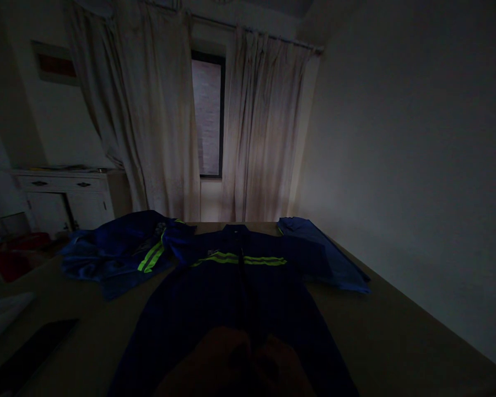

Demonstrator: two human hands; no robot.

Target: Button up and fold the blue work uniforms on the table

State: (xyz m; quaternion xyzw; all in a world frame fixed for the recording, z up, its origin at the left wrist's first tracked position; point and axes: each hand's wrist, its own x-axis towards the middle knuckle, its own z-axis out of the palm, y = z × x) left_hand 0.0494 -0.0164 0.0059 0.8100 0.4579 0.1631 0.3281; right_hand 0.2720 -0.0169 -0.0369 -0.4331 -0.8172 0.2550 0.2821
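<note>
A dark blue work jacket (273,286) with yellow-green reflective stripes across the chest lies spread front up on the table, collar at the far side. Its front opening runs down the middle. Low in the view, over the lower front, my left hand (221,353) and my right hand (279,364) are close together, one on each side of that opening. Both look closed, with curled fingers pinching the jacket's front edges. Deep shadow hides the fingertips and any zipper part between them.
A crumpled blue garment with reflective stripes (122,242) lies at left. Folded blue clothing (343,270) sits at right, partly under a jacket sleeve. A dark flat object (33,353) and a whitish item (4,314) are at near left. The wall (417,193) borders the table's right side.
</note>
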